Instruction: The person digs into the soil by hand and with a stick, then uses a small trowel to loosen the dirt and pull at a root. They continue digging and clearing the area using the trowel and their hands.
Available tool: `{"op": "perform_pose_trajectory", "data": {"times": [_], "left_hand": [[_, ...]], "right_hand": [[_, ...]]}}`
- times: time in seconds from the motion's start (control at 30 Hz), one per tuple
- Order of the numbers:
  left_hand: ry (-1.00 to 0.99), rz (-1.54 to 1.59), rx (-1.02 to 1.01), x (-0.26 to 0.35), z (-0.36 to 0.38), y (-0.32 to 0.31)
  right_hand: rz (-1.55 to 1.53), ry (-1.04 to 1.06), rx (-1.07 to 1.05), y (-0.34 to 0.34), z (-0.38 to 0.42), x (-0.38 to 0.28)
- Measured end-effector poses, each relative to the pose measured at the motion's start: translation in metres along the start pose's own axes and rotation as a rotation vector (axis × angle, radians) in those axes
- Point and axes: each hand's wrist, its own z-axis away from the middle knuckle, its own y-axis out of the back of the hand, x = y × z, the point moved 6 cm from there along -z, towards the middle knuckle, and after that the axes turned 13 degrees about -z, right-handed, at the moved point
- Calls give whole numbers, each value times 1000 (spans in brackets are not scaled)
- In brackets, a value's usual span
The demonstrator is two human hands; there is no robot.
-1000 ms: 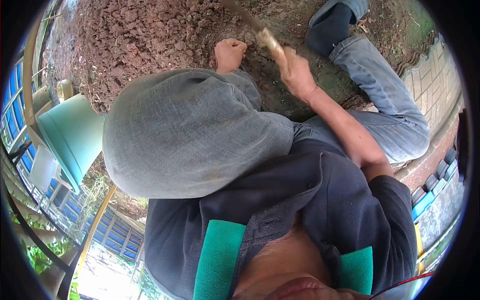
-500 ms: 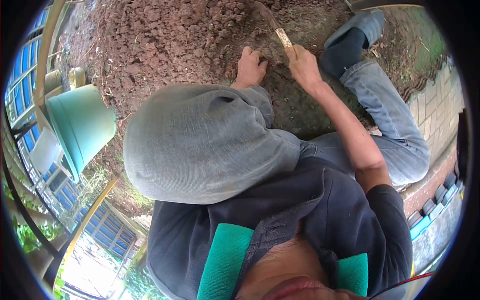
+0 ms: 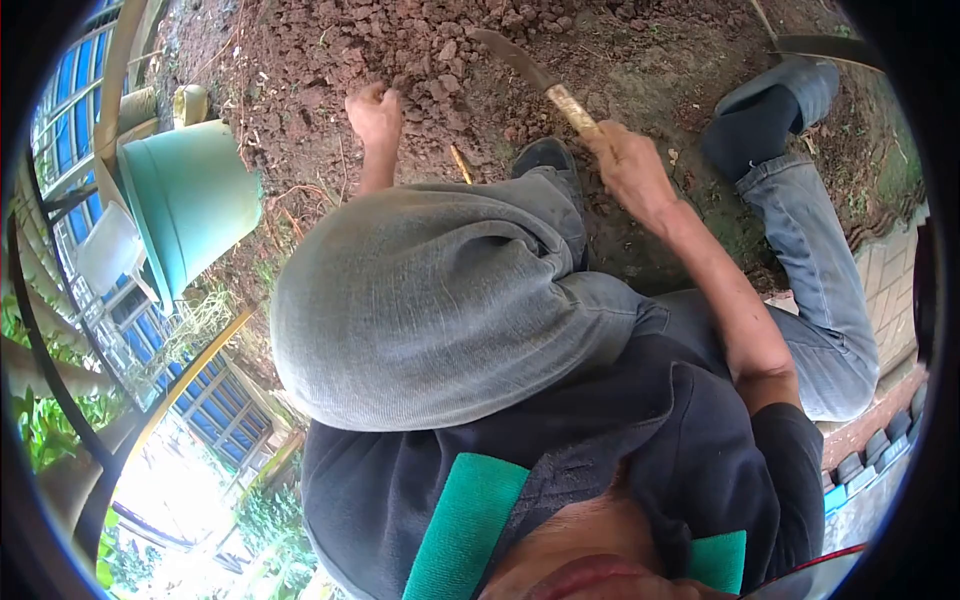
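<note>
My right hand (image 3: 630, 168) is wrapped around the pale, worn handle of a machete (image 3: 520, 65). Its dull brownish blade slants up and left, with the tip just over the loose soil (image 3: 400, 40). On the left, my left hand (image 3: 375, 115) is closed with curled fingers, low over the clods of earth. Whether anything sits inside those fingers is hidden. Between the two hands, a short yellowish stick (image 3: 460, 165) lies on the ground by my shoe (image 3: 545, 155).
A pale green bucket (image 3: 195, 205) tilts at the left, beside a blue barred fence (image 3: 90, 75). At the upper right, a dark blade-like piece (image 3: 830, 48) lies beyond my other shoe (image 3: 800, 90). Paving bricks (image 3: 890, 290) and small black pots (image 3: 875, 445) line the right side.
My left hand has moved left across the soil, away from the machete, and its fingers are curled. The right hand keeps hold of the machete. The yellowish stick and nearer shoe have come into view.
</note>
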Motion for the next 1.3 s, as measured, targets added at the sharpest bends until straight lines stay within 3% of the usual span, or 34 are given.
{"op": "perform_pose_trajectory", "data": {"times": [0.13,0.27,0.4,0.5,0.53,0.57,0.63,0.73,0.83,0.97,1.1,1.13,1.23,1.27,1.3], "left_hand": [[-101,-271,-83,43,-29,-14],[-246,-516,-451,70,-36,-11],[-123,-485,-363,57,-30,-15],[-59,-205,-602,86,6,6],[-48,-147,-569,90,19,5],[-220,-232,-556,100,27,7],[-119,-146,-470,72,13,-6],[-175,-348,-141,70,-17,7],[-399,-617,-154,83,-21,-9],[-507,-603,-174,84,-25,-11],[-544,-658,-163,82,-38,-23],[-551,-556,-81,80,-38,-21],[-514,-506,-69,30,-66,-69],[-596,-559,72,57,-15,-29],[-622,-454,237,47,-3,-26]], "right_hand": [[44,-58,73,23,0,14],[-98,-276,88,43,19,18],[-123,-337,125,54,27,22],[-153,-320,116,55,27,23],[-167,-310,111,55,27,22],[-171,-306,111,56,26,20],[-173,-310,113,55,27,19],[-159,-330,135,55,26,20],[-159,-342,138,54,25,25],[-148,-345,126,52,26,23],[-131,-340,121,62,40,22],[-129,-342,112,63,44,21],[-133,-281,150,74,56,18],[-130,-284,151,73,64,21],[-123,-281,153,75,69,23]]}}
